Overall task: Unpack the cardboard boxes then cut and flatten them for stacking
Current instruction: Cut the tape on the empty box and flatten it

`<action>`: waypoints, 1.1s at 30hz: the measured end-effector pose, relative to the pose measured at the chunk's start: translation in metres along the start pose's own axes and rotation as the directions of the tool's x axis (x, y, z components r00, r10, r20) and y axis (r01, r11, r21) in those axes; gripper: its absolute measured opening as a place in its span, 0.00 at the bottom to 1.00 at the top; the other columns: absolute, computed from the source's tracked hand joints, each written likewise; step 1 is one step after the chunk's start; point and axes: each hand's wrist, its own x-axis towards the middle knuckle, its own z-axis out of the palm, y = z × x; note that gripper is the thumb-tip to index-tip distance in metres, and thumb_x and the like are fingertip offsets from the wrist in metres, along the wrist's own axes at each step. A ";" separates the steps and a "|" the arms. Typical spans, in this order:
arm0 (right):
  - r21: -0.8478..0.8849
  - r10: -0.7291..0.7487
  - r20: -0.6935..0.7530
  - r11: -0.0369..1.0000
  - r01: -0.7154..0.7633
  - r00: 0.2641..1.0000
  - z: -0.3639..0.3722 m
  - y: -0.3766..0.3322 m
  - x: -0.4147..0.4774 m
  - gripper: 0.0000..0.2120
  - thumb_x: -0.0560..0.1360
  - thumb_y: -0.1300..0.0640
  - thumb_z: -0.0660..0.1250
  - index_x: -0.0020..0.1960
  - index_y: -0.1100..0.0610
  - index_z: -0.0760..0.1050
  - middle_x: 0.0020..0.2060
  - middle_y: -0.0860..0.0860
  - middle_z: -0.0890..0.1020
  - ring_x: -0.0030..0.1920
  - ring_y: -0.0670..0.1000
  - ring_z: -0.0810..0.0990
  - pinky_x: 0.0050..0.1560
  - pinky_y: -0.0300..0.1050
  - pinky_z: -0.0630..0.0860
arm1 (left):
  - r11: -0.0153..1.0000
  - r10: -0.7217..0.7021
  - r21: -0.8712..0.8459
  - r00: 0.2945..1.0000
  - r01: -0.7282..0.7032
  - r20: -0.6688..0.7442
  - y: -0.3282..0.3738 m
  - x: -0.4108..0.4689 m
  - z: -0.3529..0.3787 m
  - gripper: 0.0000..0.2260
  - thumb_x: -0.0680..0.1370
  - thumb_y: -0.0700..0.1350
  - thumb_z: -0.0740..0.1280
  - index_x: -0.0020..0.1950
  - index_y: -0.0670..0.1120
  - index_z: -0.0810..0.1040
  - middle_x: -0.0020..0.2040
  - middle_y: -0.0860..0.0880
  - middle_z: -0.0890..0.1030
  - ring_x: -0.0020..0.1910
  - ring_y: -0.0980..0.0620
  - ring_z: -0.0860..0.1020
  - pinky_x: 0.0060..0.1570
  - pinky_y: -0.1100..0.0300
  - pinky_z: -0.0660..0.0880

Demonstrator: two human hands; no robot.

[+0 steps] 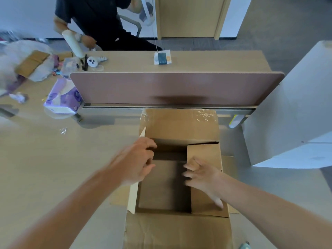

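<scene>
Left hand (136,159), right hand (203,175) — seemingly gripping box (179,229) flaps.

Box (179,126) matt brown cardboard w/ glossy clear tape (206,114); desk (53,159) smooth pale laminate, prob. wood-look; divider (161,87) matt.
</scene>
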 end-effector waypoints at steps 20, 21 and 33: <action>-0.136 0.039 -0.095 0.989 -0.051 0.995 0.001 -0.017 0.016 0.37 0.69 0.60 0.79 0.74 0.55 0.66 0.69 0.56 0.73 0.75 0.58 0.63 0.75 0.72 0.52 | 0.901 -0.400 -0.107 0.901 0.420 0.169 -0.026 -0.018 -0.009 0.27 0.84 0.43 0.62 0.82 0.54 0.60 0.76 0.48 0.69 0.71 0.45 0.72 0.62 0.58 0.73; -0.128 0.026 -0.116 0.991 -0.041 0.993 -0.004 -0.016 0.010 0.37 0.68 0.60 0.80 0.73 0.57 0.68 0.67 0.57 0.75 0.73 0.58 0.66 0.75 0.71 0.54 | 0.903 -0.399 -0.099 0.902 0.418 0.166 -0.026 -0.018 -0.009 0.27 0.84 0.43 0.62 0.82 0.54 0.59 0.75 0.48 0.69 0.70 0.46 0.72 0.62 0.57 0.74; -0.112 0.060 -0.490 0.985 -0.131 0.870 -0.017 0.046 -0.056 0.18 0.70 0.46 0.77 0.56 0.50 0.77 0.51 0.49 0.80 0.56 0.54 0.78 0.67 0.64 0.68 | 0.973 -0.211 -0.062 0.966 0.222 0.147 -0.013 -0.028 -0.008 0.28 0.83 0.43 0.66 0.80 0.59 0.61 0.76 0.55 0.69 0.71 0.52 0.73 0.63 0.63 0.73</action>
